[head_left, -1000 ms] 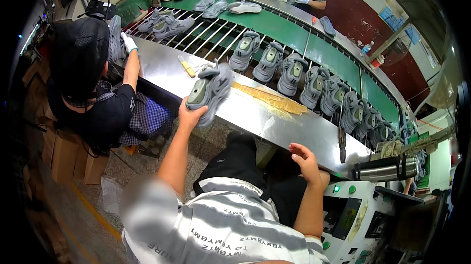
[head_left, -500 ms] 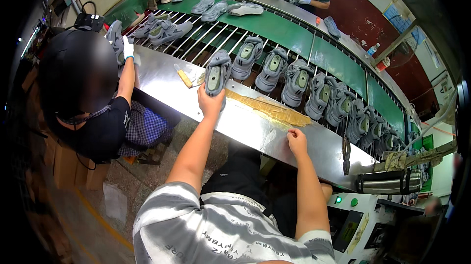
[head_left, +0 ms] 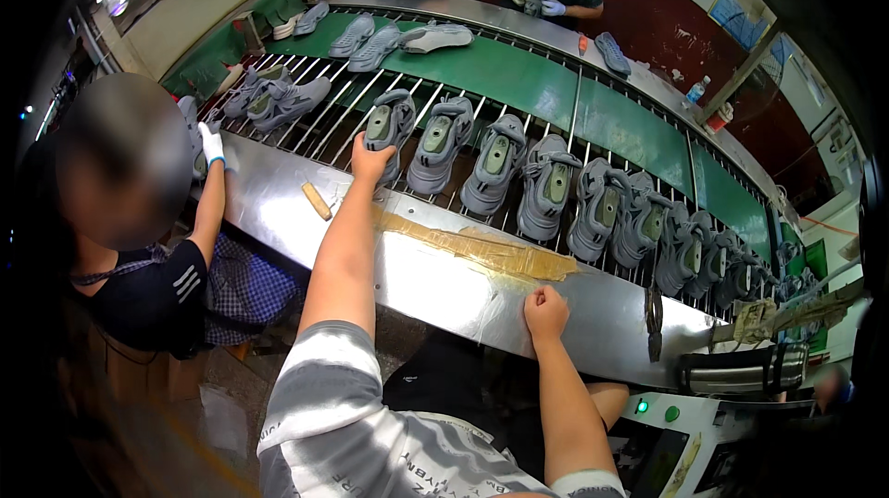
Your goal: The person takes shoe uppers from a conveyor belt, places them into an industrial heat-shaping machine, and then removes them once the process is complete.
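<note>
My left hand (head_left: 372,163) is closed around the heel of a grey sneaker (head_left: 398,117), which stands upright on the metal rollers at the left end of a row. Its toe points away from me, and a pale green insole shows inside. Right beside it stands another grey sneaker (head_left: 440,142), with several more lined up to the right. My right hand (head_left: 546,313) is curled into a fist over the near part of the metal ledge (head_left: 435,290). Whatever its fingers might hold is hidden.
Brown tape (head_left: 482,250) covers part of the ledge, and a small yellow-handled tool (head_left: 317,201) lies left of it. A steel flask (head_left: 741,368) lies at the right end. Beyond the rollers runs a green belt (head_left: 519,63). A co-worker's gloved hand (head_left: 211,142) touches a shoe at left.
My left hand has carried the sneaker from above the ledge forward onto the rollers, beside the row. My right hand has curled from a pinch into a fist. The view has shifted slightly.
</note>
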`<action>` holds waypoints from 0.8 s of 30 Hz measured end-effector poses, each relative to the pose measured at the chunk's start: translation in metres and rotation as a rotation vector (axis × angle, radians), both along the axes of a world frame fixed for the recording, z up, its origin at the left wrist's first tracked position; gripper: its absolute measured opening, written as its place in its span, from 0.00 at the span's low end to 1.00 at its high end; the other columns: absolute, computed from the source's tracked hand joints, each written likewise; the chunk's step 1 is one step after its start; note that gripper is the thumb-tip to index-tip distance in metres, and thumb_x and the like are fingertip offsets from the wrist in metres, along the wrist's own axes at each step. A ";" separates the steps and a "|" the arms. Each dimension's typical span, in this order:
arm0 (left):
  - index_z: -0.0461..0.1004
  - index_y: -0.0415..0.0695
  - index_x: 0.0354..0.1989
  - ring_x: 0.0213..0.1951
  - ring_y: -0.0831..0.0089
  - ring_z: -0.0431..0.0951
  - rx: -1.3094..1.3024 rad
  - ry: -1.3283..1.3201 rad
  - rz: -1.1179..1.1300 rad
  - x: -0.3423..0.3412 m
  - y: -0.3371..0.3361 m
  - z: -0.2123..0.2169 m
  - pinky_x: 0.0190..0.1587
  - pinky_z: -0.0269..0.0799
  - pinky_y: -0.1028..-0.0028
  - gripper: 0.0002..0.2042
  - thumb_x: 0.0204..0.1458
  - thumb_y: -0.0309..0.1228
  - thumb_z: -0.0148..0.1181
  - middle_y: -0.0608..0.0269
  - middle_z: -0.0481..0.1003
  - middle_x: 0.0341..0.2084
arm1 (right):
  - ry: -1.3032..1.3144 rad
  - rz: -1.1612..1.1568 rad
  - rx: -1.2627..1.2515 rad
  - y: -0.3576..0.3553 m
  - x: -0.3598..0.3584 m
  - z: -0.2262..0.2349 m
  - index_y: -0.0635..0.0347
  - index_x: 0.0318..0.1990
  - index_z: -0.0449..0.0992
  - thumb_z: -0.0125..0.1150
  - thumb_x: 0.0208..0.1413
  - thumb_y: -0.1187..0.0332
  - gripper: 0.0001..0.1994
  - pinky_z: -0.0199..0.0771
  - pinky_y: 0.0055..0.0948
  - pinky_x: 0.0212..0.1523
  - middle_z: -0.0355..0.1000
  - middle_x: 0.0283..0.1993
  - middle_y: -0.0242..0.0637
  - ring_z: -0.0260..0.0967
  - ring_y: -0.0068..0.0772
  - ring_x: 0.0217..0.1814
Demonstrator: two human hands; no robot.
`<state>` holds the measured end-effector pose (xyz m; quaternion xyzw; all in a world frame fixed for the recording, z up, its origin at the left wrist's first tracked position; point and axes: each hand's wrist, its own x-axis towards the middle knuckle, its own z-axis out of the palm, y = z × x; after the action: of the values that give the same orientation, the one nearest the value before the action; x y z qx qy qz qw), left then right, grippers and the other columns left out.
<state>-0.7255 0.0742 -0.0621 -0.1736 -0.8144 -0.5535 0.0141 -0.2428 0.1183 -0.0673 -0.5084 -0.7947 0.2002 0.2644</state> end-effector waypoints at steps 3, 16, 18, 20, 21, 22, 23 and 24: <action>0.66 0.41 0.54 0.47 0.59 0.75 0.066 -0.013 -0.086 -0.010 -0.003 -0.007 0.52 0.69 0.66 0.37 0.30 0.35 0.74 0.49 0.75 0.45 | -0.027 -0.011 -0.015 -0.001 -0.005 0.006 0.55 0.24 0.72 0.57 0.43 0.67 0.04 0.68 0.40 0.26 0.69 0.20 0.35 0.68 0.44 0.23; 0.66 0.37 0.55 0.47 0.64 0.75 0.139 -0.141 -0.329 -0.062 0.023 -0.028 0.52 0.68 0.68 0.38 0.30 0.32 0.76 0.52 0.74 0.46 | -0.044 -0.020 -0.013 0.001 -0.011 0.008 0.54 0.24 0.71 0.58 0.42 0.67 0.04 0.68 0.41 0.26 0.69 0.20 0.35 0.68 0.44 0.24; 0.65 0.37 0.55 0.48 0.62 0.75 0.027 -0.128 -0.253 -0.084 0.022 -0.041 0.52 0.69 0.67 0.40 0.29 0.34 0.77 0.50 0.74 0.47 | -0.053 -0.017 -0.031 -0.001 -0.014 0.011 0.54 0.23 0.71 0.58 0.42 0.66 0.04 0.68 0.41 0.26 0.69 0.20 0.34 0.68 0.44 0.24; 0.65 0.37 0.55 0.48 0.61 0.76 -0.043 -0.130 -0.185 -0.089 0.027 -0.043 0.52 0.70 0.67 0.41 0.28 0.35 0.77 0.50 0.75 0.47 | -0.049 -0.006 -0.021 0.000 -0.013 0.009 0.54 0.23 0.71 0.58 0.42 0.66 0.04 0.69 0.41 0.26 0.69 0.20 0.35 0.69 0.44 0.24; 0.63 0.35 0.56 0.52 0.58 0.73 -0.059 -0.099 -0.162 -0.077 0.032 -0.037 0.55 0.67 0.65 0.41 0.31 0.38 0.76 0.47 0.73 0.48 | -0.048 -0.009 -0.014 0.001 -0.012 0.008 0.54 0.23 0.71 0.58 0.42 0.66 0.04 0.69 0.41 0.26 0.69 0.20 0.35 0.69 0.44 0.24; 0.63 0.35 0.56 0.53 0.55 0.71 -0.151 -0.005 -0.041 -0.061 0.036 -0.033 0.57 0.65 0.63 0.40 0.33 0.39 0.75 0.46 0.71 0.49 | -0.042 -0.017 -0.023 0.001 -0.012 0.007 0.54 0.23 0.71 0.58 0.42 0.66 0.04 0.68 0.41 0.26 0.70 0.20 0.35 0.69 0.44 0.24; 0.63 0.35 0.56 0.55 0.53 0.69 -0.235 0.091 0.083 -0.033 0.039 -0.022 0.59 0.62 0.62 0.39 0.35 0.39 0.74 0.44 0.70 0.50 | -0.036 -0.025 -0.027 0.001 -0.011 0.005 0.54 0.23 0.71 0.58 0.42 0.66 0.04 0.68 0.42 0.26 0.70 0.20 0.35 0.69 0.44 0.24; 0.62 0.35 0.56 0.56 0.50 0.67 -0.317 0.186 0.213 -0.010 0.036 -0.015 0.60 0.60 0.60 0.38 0.37 0.40 0.72 0.43 0.69 0.51 | -0.028 -0.028 -0.030 0.001 -0.011 0.007 0.54 0.23 0.71 0.58 0.42 0.66 0.04 0.68 0.42 0.26 0.70 0.21 0.35 0.69 0.44 0.24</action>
<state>-0.7351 0.1102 -0.0774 -0.1370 -0.9002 -0.3956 0.1203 -0.2537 0.1190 -0.0599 -0.5262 -0.7879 0.2011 0.2487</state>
